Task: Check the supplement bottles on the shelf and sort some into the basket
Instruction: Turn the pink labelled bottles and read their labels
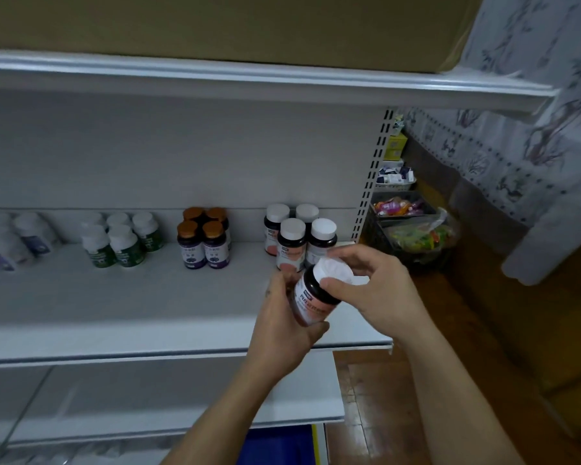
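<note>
Bottle of dark plastic with pink label and white cap (313, 305), held above white metal shelf (148, 297): left hand (282, 330) wraps its body, right hand (376, 293) grips cap. Long axis tilts cap-end toward right hand.

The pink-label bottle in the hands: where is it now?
Head view, right of centre: the bottle is over the shelf, left hand holding its body, right hand its cap, before four matching bottles.
</note>
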Demonstrator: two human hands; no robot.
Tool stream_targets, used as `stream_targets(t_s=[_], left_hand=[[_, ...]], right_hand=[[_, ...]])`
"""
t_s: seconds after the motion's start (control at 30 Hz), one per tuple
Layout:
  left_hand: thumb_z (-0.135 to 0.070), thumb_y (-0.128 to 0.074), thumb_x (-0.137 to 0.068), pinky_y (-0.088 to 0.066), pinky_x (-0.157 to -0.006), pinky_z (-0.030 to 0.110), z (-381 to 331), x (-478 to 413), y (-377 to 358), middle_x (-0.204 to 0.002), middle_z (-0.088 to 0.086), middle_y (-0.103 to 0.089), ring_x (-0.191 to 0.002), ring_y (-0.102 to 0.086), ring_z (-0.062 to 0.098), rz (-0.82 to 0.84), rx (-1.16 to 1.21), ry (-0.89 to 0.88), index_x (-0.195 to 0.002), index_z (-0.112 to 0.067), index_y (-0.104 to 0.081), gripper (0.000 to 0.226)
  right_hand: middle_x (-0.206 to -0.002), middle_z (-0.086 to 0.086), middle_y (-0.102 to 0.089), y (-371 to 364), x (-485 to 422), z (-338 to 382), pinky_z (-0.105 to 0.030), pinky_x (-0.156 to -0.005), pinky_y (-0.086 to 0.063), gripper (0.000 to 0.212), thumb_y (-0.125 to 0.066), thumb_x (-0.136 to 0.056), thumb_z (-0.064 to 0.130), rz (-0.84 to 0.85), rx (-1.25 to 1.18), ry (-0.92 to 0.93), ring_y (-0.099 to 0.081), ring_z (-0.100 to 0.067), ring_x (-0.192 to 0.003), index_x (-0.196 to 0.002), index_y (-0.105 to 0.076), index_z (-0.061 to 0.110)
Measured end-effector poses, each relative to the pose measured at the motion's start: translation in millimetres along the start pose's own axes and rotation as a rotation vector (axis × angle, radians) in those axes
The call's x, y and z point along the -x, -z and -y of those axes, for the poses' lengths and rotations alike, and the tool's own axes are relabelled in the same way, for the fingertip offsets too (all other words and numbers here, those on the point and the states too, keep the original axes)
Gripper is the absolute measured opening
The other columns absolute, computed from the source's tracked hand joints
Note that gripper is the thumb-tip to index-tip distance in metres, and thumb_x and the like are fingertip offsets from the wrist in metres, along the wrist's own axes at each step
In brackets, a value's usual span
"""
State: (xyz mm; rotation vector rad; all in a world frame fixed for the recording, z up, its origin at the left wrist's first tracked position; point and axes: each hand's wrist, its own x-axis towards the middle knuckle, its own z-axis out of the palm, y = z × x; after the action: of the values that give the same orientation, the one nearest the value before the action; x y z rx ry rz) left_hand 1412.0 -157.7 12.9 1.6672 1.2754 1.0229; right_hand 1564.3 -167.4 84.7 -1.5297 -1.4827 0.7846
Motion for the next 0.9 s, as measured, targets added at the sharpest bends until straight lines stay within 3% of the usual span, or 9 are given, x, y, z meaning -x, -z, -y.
stream_targets(t_s=[0.17,0.3,0.43,0.53,0.7,0.8,0.9], left_hand=[[-0.054,-0.072,-0.075,-0.04,-0.102,0.036,12.5,-20.1,7.7,-0.133,-0.001,-0.049,-0.123,-0.042,0.017,0.093,-0.422,-0.014,-0.135,-0.026,-0.04,0.074],[-0.06,-0.065,-0.078,-0.036,-0.105,0.04,13.9,-37.1,23.4,-0.136,-0.002,-0.048,-0.127,-0.04,0.021,0.176,-0.594,0.041,-0.135,-0.027,-0.043,0.07],[-0.057,-0.062,-0.083,-0.035,-0.104,0.038,12.2,-53.4,34.5,-0.135,-0.003,-0.048,-0.126,-0.041,0.02,0.221,-0.726,0.035,-0.136,-0.029,-0.043,0.063],[-0.059,-0.057,-0.086,-0.035,-0.103,0.038,10.2,-65.2,41.1,-0.135,-0.002,-0.048,-0.126,-0.041,0.021,0.241,-0.828,0.041,-0.137,-0.028,-0.042,0.061],[-0.057,-0.057,-0.087,-0.036,-0.106,0.042,7.2,-80.7,51.0,-0.137,-0.002,-0.048,-0.126,-0.043,0.021,0.292,-0.804,0.111,-0.138,-0.028,-0.04,0.061],[-0.058,-0.057,-0.087,-0.037,-0.107,0.043,6.9,-87.8,57.3,-0.139,-0.001,-0.047,-0.128,-0.042,0.021,0.295,-0.788,0.132,-0.144,-0.027,-0.034,0.068],[-0.055,-0.057,-0.088,-0.037,-0.106,0.041,4.7,-91.2,65.1,-0.136,-0.002,-0.049,-0.127,-0.043,0.021,0.291,-0.772,0.127,-0.139,-0.03,-0.037,0.06]], right_hand=[[-0.1,0.007,-0.065,14.6,-27.5,-6.4,-0.019,-0.064,-0.052,0.027,-0.078,-0.078,0.021,-0.097,0.148,-0.093,-0.062,-0.008,-0.088,-0.099,-0.062,0.03],[-0.116,0.0,-0.064,31.8,-75.0,-17.9,-0.037,-0.08,-0.057,0.032,-0.076,-0.08,0.026,-0.203,0.307,-0.153,-0.061,-0.021,-0.1,-0.109,-0.063,0.025],[-0.126,-0.006,-0.062,32.0,-121.5,-31.9,-0.028,-0.073,-0.046,0.04,-0.073,-0.084,0.027,-0.26,0.448,-0.106,-0.059,-0.024,-0.109,-0.12,-0.062,0.014],[-0.122,-0.009,-0.063,25.2,-153.2,-39.7,-0.031,-0.071,-0.049,0.04,-0.074,-0.081,0.025,-0.279,0.445,-0.162,-0.06,-0.025,-0.105,-0.118,-0.064,0.013],[-0.107,-0.012,-0.068,10.3,-193.1,-41.5,-0.043,-0.085,-0.056,0.036,-0.078,-0.074,0.02,-0.212,0.387,-0.278,-0.063,-0.026,-0.095,-0.107,-0.069,0.008],[-0.096,-0.016,-0.069,-0.3,-202.6,-42.4,-0.046,-0.086,-0.056,0.024,-0.079,-0.073,0.019,-0.195,0.359,-0.307,-0.065,-0.03,-0.091,-0.09,-0.069,0.005],[-0.089,-0.016,-0.069,-9.6,-206.0,-45.6,-0.046,-0.082,-0.057,0.022,-0.079,-0.072,0.019,-0.188,0.351,-0.311,-0.066,-0.03,-0.086,-0.082,-0.068,0.004]])
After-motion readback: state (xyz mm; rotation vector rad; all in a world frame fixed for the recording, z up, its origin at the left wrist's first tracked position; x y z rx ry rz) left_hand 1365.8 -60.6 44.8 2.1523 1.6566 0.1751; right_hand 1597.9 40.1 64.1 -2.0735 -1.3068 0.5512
